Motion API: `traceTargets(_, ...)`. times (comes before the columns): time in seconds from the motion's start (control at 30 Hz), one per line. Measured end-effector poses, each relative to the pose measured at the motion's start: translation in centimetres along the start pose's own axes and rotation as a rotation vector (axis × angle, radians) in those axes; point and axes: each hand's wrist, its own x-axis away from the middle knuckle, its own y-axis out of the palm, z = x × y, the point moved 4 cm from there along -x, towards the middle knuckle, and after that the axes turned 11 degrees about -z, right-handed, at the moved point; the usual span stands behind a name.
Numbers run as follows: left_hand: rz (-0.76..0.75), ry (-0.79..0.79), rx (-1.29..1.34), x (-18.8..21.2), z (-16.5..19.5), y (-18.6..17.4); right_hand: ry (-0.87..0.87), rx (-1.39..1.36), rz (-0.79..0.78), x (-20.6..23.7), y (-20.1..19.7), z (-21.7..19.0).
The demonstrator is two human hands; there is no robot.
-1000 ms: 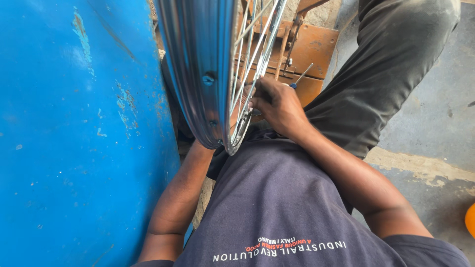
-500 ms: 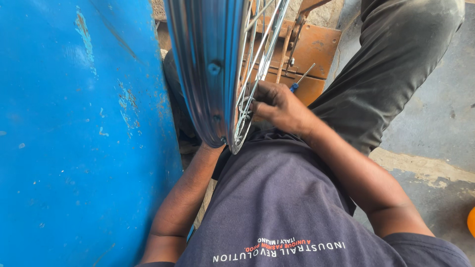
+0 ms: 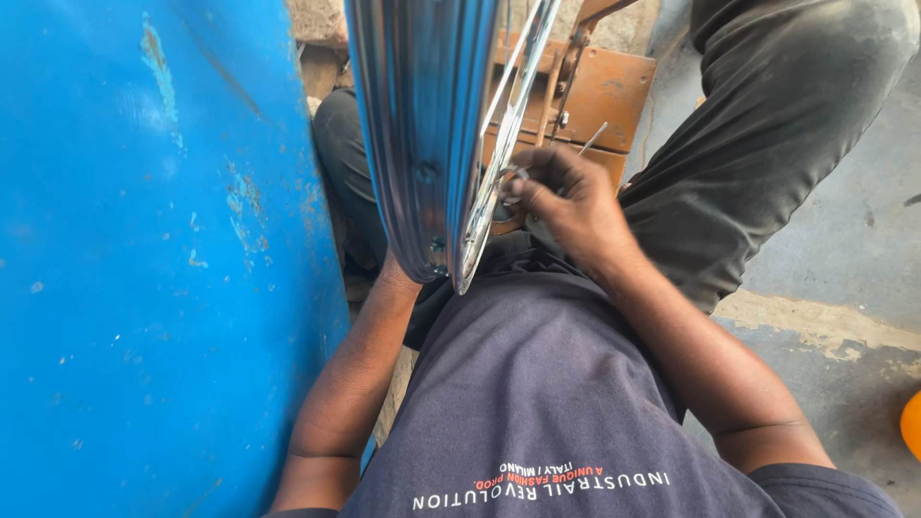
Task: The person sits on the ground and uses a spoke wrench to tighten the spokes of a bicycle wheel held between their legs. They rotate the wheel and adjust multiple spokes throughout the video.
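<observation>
Gripping a small tool (image 3: 590,142) at the spokes (image 3: 499,134), the right hand (image 3: 566,206) has shifted rimward. Left hand hides behind the rim (image 3: 422,144); grip unclear.

shiny silver wheel rim (image 3: 422,144), bright blue scuffed drum (image 3: 144,269), rusty orange stand (image 3: 604,91), dark grey shirt (image 3: 556,403), grey trousers (image 3: 767,125), grey floor (image 3: 844,249).

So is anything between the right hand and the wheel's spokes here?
Nothing visible. The right hand is already at the spokes beside the shiny wheel rim, fingertips on a small metal tool. The left hand is hidden behind the rim.
</observation>
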Motion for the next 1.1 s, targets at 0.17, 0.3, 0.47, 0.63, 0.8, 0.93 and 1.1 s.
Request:
traceTargets(0.17, -0.103, -0.09, 0.569, -1.5, 0.6, -1.4, 0.182, -0.155, -0.031, -0.2, 1.2, 0.9)
traceTargets(0.3, -0.17, -0.114, 0.554, -1.8, 0.8, -1.9, 0.256, -0.19, -0.05, -0.2, 1.4, 0.8)
traceTargets(0.47, 0.012, 0.025, 0.419, -2.2, 1.2, -2.1, 0.186, -0.123, -0.123, 0.0, 1.0, 0.7)
traceTargets(0.63, 0.208, 0.172, -0.056, -2.0, 2.7, -4.4, 0.05, 0.158, -0.028, 0.3, 0.6, 1.1)
traceTargets(0.8, 0.034, 0.026, 0.479, -2.9, 3.0, -6.9, -0.222, 0.475, -0.001, 0.8, 1.3, 0.5)
traceTargets(0.93, 0.033, -0.27, 1.103, -3.0, 3.3, -7.4, -0.148, 0.562, -0.065, -0.3, 1.5, 1.3)
traceTargets(1.1, -0.009, -0.371, 0.966, -3.3, 3.9, -7.7, -0.157, 0.405, 0.053, -2.0, 2.4, 2.6)
